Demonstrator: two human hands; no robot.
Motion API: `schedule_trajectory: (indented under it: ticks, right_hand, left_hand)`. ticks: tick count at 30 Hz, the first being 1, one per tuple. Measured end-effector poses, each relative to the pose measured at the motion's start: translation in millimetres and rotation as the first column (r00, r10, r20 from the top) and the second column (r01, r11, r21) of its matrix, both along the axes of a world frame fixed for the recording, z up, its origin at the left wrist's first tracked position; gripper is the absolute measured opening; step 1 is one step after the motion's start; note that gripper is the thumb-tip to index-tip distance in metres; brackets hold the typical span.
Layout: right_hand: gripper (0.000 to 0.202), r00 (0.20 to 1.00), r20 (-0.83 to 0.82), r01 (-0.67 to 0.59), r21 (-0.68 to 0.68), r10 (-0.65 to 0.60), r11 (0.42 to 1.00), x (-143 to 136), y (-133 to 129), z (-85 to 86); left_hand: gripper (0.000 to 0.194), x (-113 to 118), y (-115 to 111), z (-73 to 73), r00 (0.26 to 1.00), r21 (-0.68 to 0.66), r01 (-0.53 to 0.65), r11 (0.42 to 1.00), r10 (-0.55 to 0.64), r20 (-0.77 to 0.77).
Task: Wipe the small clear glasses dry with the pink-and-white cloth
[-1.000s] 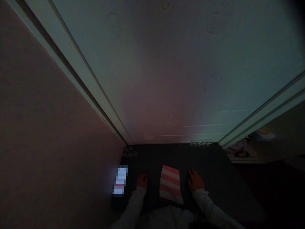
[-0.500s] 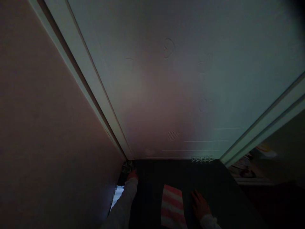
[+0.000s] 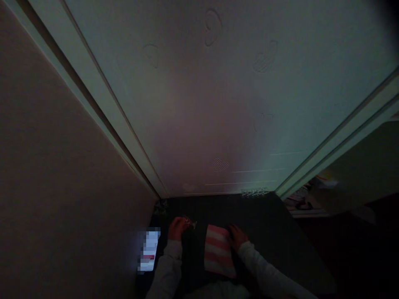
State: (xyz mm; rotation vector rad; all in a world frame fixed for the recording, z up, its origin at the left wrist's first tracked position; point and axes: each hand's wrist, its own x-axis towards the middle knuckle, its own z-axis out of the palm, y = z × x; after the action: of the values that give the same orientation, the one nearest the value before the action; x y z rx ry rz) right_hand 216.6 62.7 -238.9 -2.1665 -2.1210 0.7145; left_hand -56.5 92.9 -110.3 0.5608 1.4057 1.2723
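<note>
On a dark tabletop [image 3: 264,253] lies a flat pink-and-white striped piece [image 3: 220,251]; whether paper or cloth, I cannot tell. My left hand [image 3: 177,229], to its upper left, is closed on a small shiny clear-wrapped item [image 3: 190,223], whose contents are too dark to make out. My right hand [image 3: 238,237] rests at the striped piece's upper right edge, fingers stretched out and touching it. At the far left corner sits a dim pile of similar shiny items [image 3: 161,206]. A row of shiny clear items [image 3: 254,192] runs along the back edge.
A pale panel with embossed hearts [image 3: 218,104] rises behind the table. A brownish wall [image 3: 62,174] closes off the left side. A lit phone-like screen [image 3: 149,251], partly pixelated, lies by that wall. Beyond the right edge, a shelf with loose things [image 3: 304,199] shows dimly.
My left hand has come away from the corner pile, rightward, with a shiny item in it. My right hand has moved left onto the striped piece's edge. The view has shifted slightly.
</note>
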Motion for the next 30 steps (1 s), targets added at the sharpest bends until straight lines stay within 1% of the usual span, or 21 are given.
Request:
schedule_trajectory:
  ticks: [2,4,6,9,12,13,14,17,19,21,23,26,28,30]
  right_hand:
    - [0.037,0.999,-0.005,-0.041,-0.001,0.041,0.999,-17.8,11.4,6.4]
    - [0.033,0.997,-0.004,-0.083,-0.006,0.083,0.997,-32.6,20.0,12.7]
    - [0.03,0.994,-0.002,-0.114,-0.013,0.114,0.993,-41.5,24.1,19.3]
    - [0.027,0.99,0.003,-0.139,-0.02,0.139,0.99,-42.4,22.9,29.8]
    - [0.024,0.992,-0.003,-0.122,0.01,0.122,0.992,-33.0,19.4,42.3]
    - [0.023,0.994,-0.014,-0.109,0.035,0.11,0.993,-28.9,18.8,47.2]
    - [0.022,0.995,-0.032,-0.096,0.063,0.098,0.993,-24.5,18.8,52.6]
    - [0.02,0.992,-0.115,-0.035,0.162,0.054,0.986,-11.3,20.9,71.2]
    - [0.019,0.981,-0.193,0.026,0.225,0.019,0.974,-4.1,21.9,85.2]
    - [0.021,0.957,-0.288,0.1,0.269,-0.019,0.958,0.1,21.0,99.6]
    - [0.024,0.914,-0.403,0.175,0.287,-0.047,0.942,0.3,17.5,113.5]
    - [0.03,0.796,-0.601,0.265,0.245,-0.068,0.933,-6.6,9.5,133.1]
    - [0.034,0.68,-0.728,0.305,0.182,-0.08,0.935,-13.9,5.0,145.7]
    - [0.041,0.546,-0.832,0.342,0.117,-0.095,0.932,-20.8,3.0,159.3]
  left_hand:
    - [0.018,6.7,-5.2,22.0,0.991,0.029,0.027,0.999,-0.03,0.131]
    - [0.015,11.6,-8.6,48.0,0.969,0.076,0.02,0.997,-0.038,0.242]
    - [0.026,16.5,-13.2,75.1,0.942,0.122,0.009,0.993,-0.049,0.331]
    - [0.04,26.0,-24.8,111.4,0.902,0.164,0.019,0.986,-0.088,0.423]
    - [0.049,36.8,-39.9,138.0,0.869,0.178,0.029,0.984,-0.112,0.481]
    - [0.052,40.1,-44.8,145.0,0.854,0.185,0.041,0.982,-0.131,0.504]
    - [0.053,43.1,-49.1,151.3,0.819,0.209,0.078,0.975,-0.182,0.544]
    - [0.041,50.5,-58.6,168.1,0.738,0.28,0.159,0.947,-0.302,0.603]
    - [0.037,54.6,-62.2,178.5,0.711,0.314,0.182,0.932,-0.345,0.613]
    - [0.037,58.0,-65.3,188.7,0.684,0.349,0.198,0.916,-0.384,0.62]
    - [0.036,60.2,-68.9,198.8,0.65,0.373,0.234,0.898,-0.43,0.627]
    - [0.034,61.4,-74.9,211.4,0.618,0.378,0.276,0.884,-0.464,0.635]
    - [0.031,61.8,-77.5,215.7,0.624,0.362,0.283,0.888,-0.457,0.633]
    - [0.03,62.5,-77.9,215.6,0.64,0.35,0.285,0.893,-0.449,0.624]
